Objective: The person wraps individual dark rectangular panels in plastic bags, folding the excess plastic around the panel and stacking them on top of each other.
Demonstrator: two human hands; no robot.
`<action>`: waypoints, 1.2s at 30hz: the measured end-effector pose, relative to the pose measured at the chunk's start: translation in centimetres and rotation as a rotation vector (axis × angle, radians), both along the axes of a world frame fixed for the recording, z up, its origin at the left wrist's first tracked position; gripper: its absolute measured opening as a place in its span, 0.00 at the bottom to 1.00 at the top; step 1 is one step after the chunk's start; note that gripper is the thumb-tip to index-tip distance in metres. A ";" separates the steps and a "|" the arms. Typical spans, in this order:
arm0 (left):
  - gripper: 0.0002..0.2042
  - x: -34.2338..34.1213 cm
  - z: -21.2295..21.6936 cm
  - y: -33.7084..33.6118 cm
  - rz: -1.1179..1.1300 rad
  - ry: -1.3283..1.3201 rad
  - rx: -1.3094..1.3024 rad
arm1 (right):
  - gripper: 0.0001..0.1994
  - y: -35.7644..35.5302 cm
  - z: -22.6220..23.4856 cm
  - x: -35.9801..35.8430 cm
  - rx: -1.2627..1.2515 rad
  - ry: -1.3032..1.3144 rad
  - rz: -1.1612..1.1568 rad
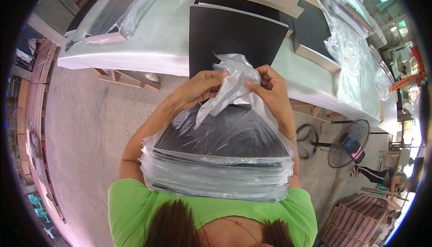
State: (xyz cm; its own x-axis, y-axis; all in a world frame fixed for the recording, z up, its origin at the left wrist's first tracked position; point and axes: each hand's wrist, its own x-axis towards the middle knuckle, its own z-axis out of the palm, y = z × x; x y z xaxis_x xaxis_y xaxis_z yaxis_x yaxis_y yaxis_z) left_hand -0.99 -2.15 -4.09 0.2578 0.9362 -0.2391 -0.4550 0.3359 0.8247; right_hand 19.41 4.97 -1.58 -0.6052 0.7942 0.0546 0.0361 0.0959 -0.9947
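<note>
A stack of black boards in clear plastic bags point(216, 173) rests against my front, between my forearms. At its far end the loose, crumpled mouth of a clear plastic bag point(236, 78) is bunched up. My left hand point(202, 87) pinches the left side of that plastic, and my right hand point(272, 92) grips it from the right with thumb and fingers. Through the film the top black board point(225, 132) shows. Just beyond my hands, a large bare black board point(234, 35) lies over the table's near edge. What supports the stack from below is hidden.
The pale-covered table point(166, 35) carries a plastic-wrapped stack point(121, 11) at left, more black boards point(312, 31) at right and loose plastic film point(346, 53). A standing fan point(348, 143) is on the right. Cartons point(355, 220) stand lower right, near another person point(382, 177).
</note>
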 end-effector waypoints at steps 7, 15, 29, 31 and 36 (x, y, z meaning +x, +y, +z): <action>0.25 0.0 1.7 -0.5 -0.012 -0.130 -0.073 | 0.09 0.2 -0.4 -0.3 0.063 -0.018 -0.033; 0.23 0.7 3.7 -1.6 0.080 0.566 0.262 | 0.09 -0.4 0.0 -0.1 0.080 -0.064 -0.046; 0.11 0.4 2.5 -1.1 0.146 0.632 0.196 | 0.09 -0.4 -0.6 -0.1 0.081 -0.085 -0.035; 0.11 0.1 1.9 -0.8 0.145 0.609 0.223 | 0.11 -0.2 -1.0 0.0 0.046 -0.053 0.014; 0.12 0.5 1.5 -0.5 0.069 0.418 0.201 | 0.21 -0.2 -2.0 -0.4 -0.088 0.116 0.229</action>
